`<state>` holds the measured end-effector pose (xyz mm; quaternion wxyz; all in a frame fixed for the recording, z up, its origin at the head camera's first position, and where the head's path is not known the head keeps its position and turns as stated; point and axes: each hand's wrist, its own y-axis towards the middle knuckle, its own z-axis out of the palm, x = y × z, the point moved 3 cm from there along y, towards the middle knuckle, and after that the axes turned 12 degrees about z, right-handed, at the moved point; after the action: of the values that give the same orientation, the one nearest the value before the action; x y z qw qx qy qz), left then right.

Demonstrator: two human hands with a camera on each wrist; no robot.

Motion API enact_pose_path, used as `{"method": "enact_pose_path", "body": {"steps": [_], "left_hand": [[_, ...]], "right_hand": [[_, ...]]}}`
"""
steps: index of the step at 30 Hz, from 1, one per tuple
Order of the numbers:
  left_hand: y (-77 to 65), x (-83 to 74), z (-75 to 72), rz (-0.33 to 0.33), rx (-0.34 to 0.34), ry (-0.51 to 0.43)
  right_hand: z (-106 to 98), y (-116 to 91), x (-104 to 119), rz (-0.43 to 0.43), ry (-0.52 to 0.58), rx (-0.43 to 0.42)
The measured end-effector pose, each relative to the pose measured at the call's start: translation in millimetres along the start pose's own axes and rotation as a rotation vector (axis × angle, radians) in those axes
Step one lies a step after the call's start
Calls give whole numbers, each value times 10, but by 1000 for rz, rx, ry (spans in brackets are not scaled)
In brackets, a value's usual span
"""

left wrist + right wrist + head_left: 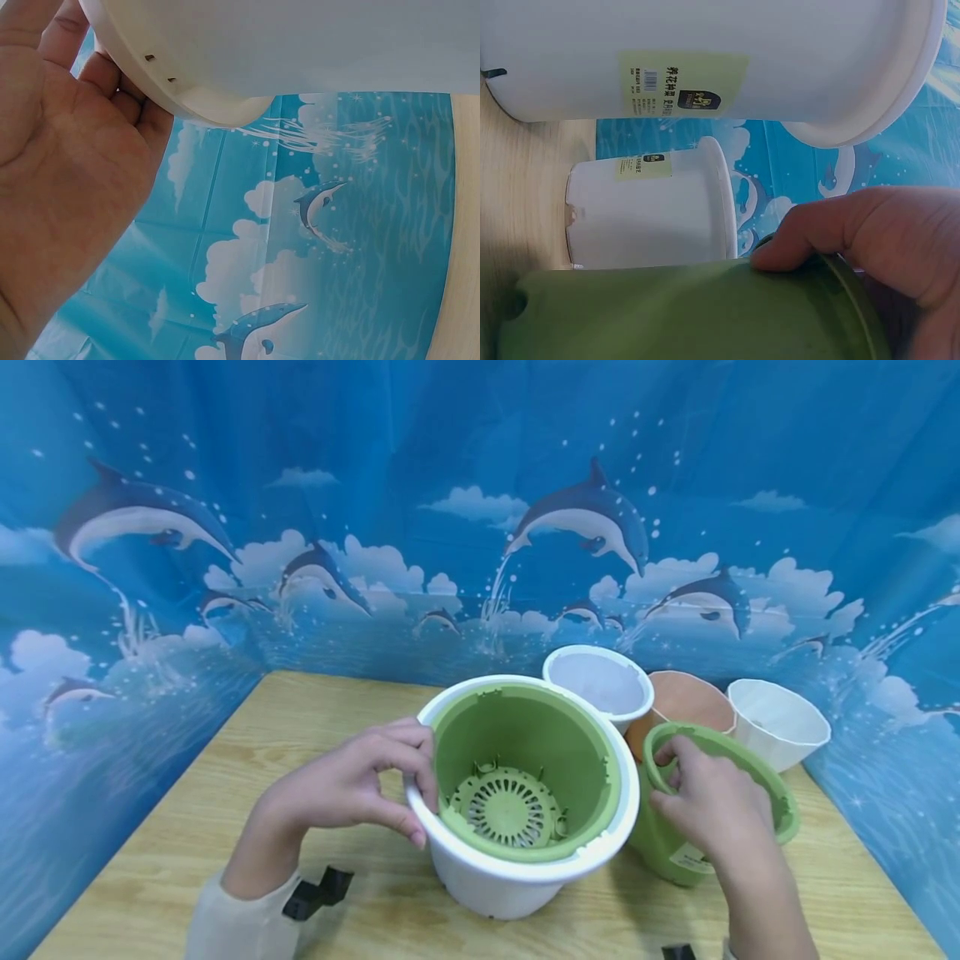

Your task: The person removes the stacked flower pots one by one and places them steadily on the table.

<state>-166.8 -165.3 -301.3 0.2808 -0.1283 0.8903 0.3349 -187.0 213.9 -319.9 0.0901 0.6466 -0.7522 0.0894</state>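
Observation:
In the head view my left hand (360,777) grips the near-left rim of a large white flowerpot (495,889), fingers over the edge and thumb outside. A green flowerpot (525,727) with a slotted bottom sits nested inside the white one. To the right, my right hand (712,797) pinches the left rim of another green flowerpot (660,852), which leans slightly. The right wrist view shows the thumb (780,247) pressed on the outside of that green wall. From the left wrist, the white pot's underside of rim (135,67) lies against my fingers.
Behind the two large pots stand a smaller white pot (600,681), an orange pot (693,702) and a cream pot (780,722), close together. The wooden table (225,793) backs onto a blue dolphin-print curtain (420,510).

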Motion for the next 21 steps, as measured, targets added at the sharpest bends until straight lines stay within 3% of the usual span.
{"method": "enact_pose_path", "body": {"steps": [11,21], "left_hand": [[14,4,-5,5,1,-1],[4,5,-4,-1,-1,-3]], "right_hand": [[65,27,-46,53,-28,117],[20,98,-255,121,-33,198]]}}
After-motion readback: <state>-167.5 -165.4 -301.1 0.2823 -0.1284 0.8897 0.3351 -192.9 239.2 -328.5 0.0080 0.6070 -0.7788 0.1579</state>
